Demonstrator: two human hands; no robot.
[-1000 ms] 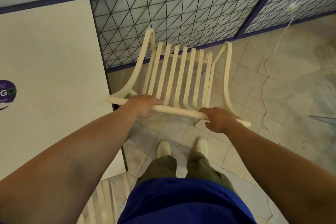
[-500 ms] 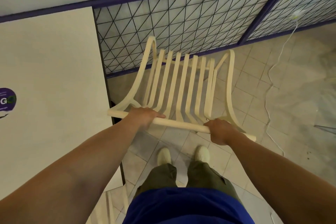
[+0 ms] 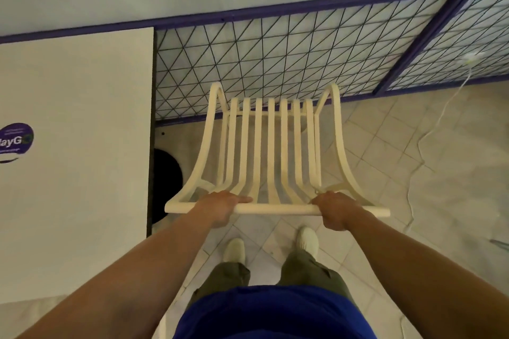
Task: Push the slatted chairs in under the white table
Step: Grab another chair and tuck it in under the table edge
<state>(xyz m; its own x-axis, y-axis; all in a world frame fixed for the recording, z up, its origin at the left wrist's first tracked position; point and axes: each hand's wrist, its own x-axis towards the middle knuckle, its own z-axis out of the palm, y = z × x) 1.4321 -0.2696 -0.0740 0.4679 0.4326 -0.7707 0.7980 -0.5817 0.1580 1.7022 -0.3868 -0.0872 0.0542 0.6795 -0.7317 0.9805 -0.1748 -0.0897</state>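
Note:
A cream slatted chair [image 3: 271, 151] stands on the tiled floor in front of me, seen from above and behind its back. My left hand [image 3: 220, 205] grips the left part of the top rail. My right hand [image 3: 334, 208] grips the right part of the same rail. The white table [image 3: 74, 151] fills the left of the view, its right edge just left of the chair. The chair is beside the table, not under it. A purple round sticker [image 3: 16, 138] sits on the tabletop.
A purple-framed wire-mesh fence [image 3: 275, 55] runs along the wall right behind the chair. The table's dark round base [image 3: 165, 181] shows under its edge. A white cable [image 3: 429, 129] trails over the floor at the right. My feet [image 3: 234, 249] stand just behind the chair.
The chair has turned from its slanted angle so that it faces the fence squarely, and it now sits more to the right of the table edge. Both hands have kept their grip on the rail.

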